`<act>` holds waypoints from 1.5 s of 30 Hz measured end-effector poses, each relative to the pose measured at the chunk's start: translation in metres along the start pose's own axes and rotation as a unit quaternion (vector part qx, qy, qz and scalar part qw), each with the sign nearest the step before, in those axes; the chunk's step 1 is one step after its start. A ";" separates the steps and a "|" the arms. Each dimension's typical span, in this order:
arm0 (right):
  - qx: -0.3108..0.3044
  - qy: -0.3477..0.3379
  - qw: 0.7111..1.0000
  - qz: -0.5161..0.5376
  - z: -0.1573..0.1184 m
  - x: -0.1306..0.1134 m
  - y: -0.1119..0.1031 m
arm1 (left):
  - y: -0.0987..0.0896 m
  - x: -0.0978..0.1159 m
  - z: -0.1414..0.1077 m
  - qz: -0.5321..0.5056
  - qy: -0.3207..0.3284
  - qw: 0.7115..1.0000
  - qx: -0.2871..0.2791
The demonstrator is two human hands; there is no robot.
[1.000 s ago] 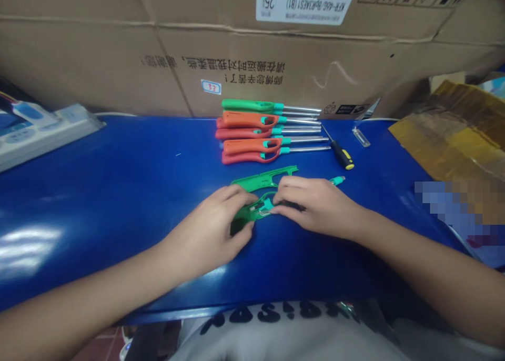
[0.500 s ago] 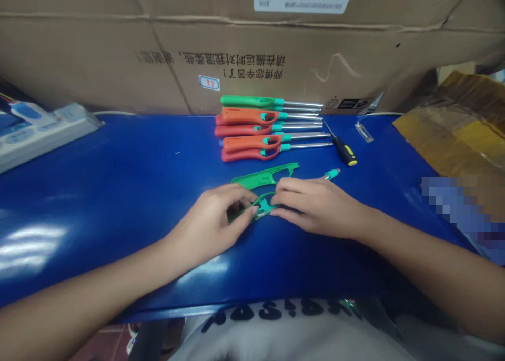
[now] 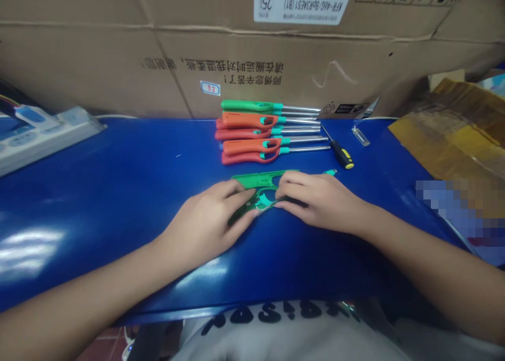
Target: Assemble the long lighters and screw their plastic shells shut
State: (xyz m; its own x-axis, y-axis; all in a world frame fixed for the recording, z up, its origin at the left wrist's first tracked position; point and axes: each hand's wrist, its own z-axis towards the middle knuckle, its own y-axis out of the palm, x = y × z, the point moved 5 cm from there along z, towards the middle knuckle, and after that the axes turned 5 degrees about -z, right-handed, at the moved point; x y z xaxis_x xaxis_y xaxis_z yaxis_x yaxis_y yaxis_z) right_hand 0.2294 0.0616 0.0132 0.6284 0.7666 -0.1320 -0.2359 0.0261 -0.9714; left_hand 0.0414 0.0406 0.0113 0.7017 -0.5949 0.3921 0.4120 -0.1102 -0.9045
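Between my two hands is an opened green lighter body (image 3: 263, 198) with a turquoise trigger inside its loop. My left hand (image 3: 213, 211) is closed around its handle end, thumb below and fingers above. My right hand (image 3: 315, 200) pinches the front end by the trigger loop; its fingertips partly hide that end. Just behind lies the other green handle half (image 3: 256, 179), its right part covered by my right hand. A turquoise-tipped nozzle piece (image 3: 330, 172) shows past my right knuckles, its rest hidden.
Several assembled long-nosed lighters (image 3: 252, 145) in red, orange and green lie in a stack behind. A black and yellow screwdriver (image 3: 342, 154) and a small clear tube (image 3: 360, 136) are to their right. A power strip (image 3: 51, 140) stands left, cardboard (image 3: 445, 129) right, a large carton (image 3: 118, 71) behind.
The lighter body has tilted slightly in my hands, its trigger loop turning more toward me. Both hands keep their hold. The whole view has shifted slightly.
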 end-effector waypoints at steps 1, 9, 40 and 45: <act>0.002 0.004 1.000 0.007 0.000 0.001 -0.001 | 0.000 0.001 -0.001 0.013 0.009 1.000 -0.003; 0.006 0.015 0.998 0.057 0.000 0.005 0.001 | 0.005 0.003 -0.004 0.018 0.064 0.998 -0.005; 0.112 0.444 0.874 -0.165 -0.035 0.131 -0.059 | 0.008 0.000 -0.004 -0.008 0.095 0.995 0.009; 0.014 0.564 0.808 -0.168 -0.058 0.174 -0.043 | 0.009 0.001 -0.002 -0.025 0.126 0.992 0.014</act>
State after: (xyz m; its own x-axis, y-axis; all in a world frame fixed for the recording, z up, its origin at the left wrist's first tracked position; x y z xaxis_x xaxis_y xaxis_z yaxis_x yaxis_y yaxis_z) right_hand 0.3919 0.1572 0.0201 0.9326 -0.3599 0.0275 0.0822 0.1378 -0.9870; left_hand 0.0448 0.0372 0.0028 0.5138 -0.7702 0.3779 0.4606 -0.1240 -0.8789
